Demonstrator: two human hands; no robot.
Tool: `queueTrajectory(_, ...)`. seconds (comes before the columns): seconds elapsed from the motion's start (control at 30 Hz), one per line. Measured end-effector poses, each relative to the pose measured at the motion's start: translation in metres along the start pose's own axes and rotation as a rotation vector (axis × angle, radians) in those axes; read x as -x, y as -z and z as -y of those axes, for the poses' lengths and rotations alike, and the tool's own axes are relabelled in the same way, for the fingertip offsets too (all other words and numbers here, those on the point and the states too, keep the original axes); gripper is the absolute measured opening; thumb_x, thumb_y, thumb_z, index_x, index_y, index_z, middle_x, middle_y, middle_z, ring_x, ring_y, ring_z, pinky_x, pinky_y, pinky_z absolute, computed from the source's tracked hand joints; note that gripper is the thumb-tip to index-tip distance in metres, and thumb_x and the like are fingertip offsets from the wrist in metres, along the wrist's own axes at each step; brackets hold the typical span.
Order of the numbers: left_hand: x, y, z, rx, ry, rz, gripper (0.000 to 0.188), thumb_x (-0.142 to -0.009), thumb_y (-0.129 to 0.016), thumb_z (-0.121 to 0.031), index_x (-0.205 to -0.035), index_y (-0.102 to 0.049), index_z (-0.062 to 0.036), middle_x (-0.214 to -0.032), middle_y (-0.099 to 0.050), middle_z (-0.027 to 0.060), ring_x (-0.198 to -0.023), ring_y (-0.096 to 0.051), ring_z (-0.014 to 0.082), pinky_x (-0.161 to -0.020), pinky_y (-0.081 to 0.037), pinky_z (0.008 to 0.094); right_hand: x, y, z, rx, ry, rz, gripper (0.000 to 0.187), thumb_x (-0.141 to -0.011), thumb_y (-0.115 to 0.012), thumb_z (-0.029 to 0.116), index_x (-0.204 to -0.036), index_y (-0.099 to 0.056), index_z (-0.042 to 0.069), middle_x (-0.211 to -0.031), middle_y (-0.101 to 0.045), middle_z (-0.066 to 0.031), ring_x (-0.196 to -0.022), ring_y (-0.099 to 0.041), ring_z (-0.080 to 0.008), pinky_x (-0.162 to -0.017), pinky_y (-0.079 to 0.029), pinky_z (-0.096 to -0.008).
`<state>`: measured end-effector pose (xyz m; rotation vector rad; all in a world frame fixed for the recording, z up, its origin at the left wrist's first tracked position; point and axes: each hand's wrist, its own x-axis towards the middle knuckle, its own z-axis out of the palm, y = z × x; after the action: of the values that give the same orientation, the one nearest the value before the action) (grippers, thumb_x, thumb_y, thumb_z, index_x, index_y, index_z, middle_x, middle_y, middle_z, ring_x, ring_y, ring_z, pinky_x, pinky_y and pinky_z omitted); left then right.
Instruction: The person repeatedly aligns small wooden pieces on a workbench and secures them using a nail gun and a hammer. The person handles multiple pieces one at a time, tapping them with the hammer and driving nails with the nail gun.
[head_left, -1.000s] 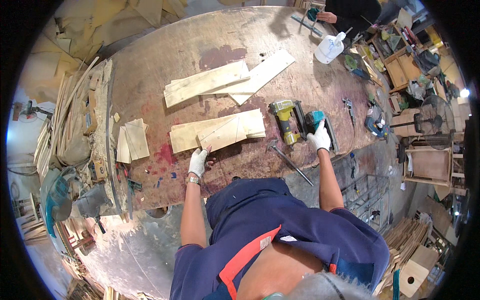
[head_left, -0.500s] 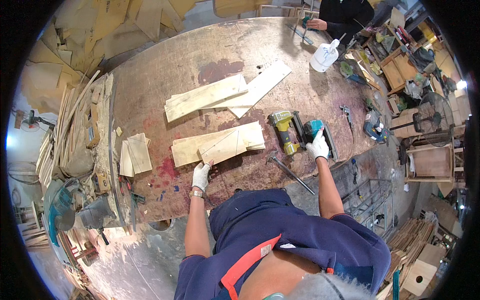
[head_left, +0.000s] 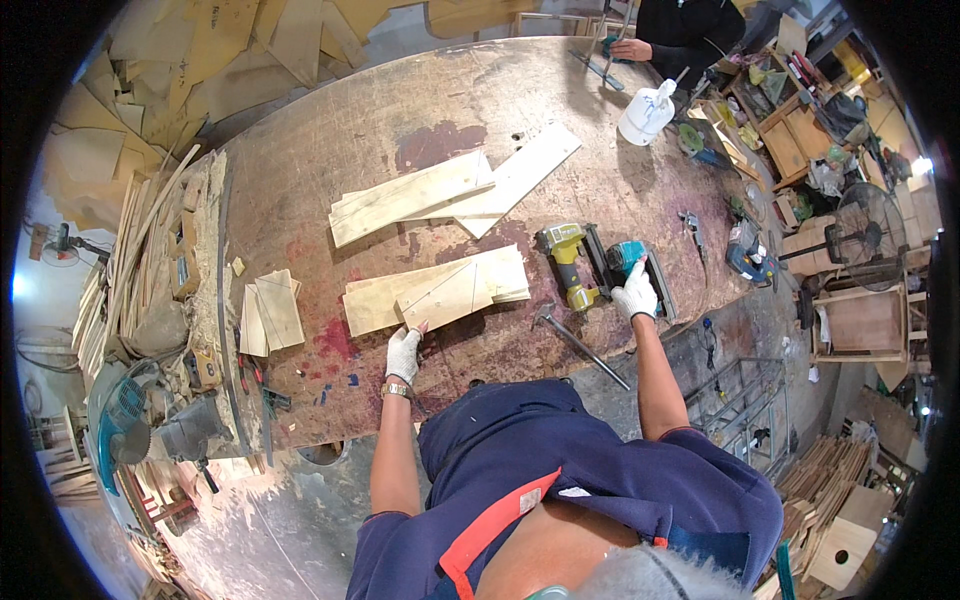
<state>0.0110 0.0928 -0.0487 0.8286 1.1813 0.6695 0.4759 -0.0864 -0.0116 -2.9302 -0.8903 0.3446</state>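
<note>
My left hand [head_left: 403, 356], in a white glove with bare fingertips, pinches the near edge of a short wooden board [head_left: 445, 298]. That board lies at a slant on a stack of longer pale boards [head_left: 375, 305], and a pencil line crosses it. To the right, my gloved right hand [head_left: 636, 297] is wrapped round a teal and black nail gun [head_left: 628, 255], which rests on the table. Beside it lies a yellow-green nail gun [head_left: 566, 258]. A hammer [head_left: 580, 345] sits nearer to me, its handle over the table edge.
More boards [head_left: 410, 198] lie farther back on the worn wooden table [head_left: 300, 200], and small offcuts [head_left: 270, 312] at the left. A white jug [head_left: 648, 112] stands far right, near another person's hand [head_left: 630, 49]. A blue power tool [head_left: 748, 252] is at the right edge.
</note>
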Motion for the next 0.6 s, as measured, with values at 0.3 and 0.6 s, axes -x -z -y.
queueTrajectory(0.3,-0.003,0.003,0.003,-0.050,0.090,-0.031,0.033,-0.089,-0.080,-0.032,-0.106,-0.071,-0.0051,-0.083,-0.066,-0.0038,-0.055,-0.051,0.0053,-0.049,-0.038,0.0238,-0.003,-0.002,-0.001,0.004,0.006,0.008,0.109,-0.075,-0.074,0.031,-0.160,-0.012,0.001,-0.130,-0.058,-0.0258,-0.109,-0.066,-0.0416,-0.091,-0.054,-0.0506)
queueTrajectory(0.6,-0.001,0.003,0.000,-0.024,0.033,0.000,0.031,-0.090,-0.079,-0.028,-0.107,-0.068,-0.0046,-0.083,-0.067,-0.0024,-0.060,-0.060,0.0078,-0.052,-0.045,0.0236,-0.004,-0.002,-0.001,0.009,0.000,0.020,0.109,-0.076,-0.073,0.031,-0.161,-0.011,0.002,-0.129,-0.059,-0.0251,-0.107,-0.066,-0.0413,-0.090,-0.055,-0.0503)
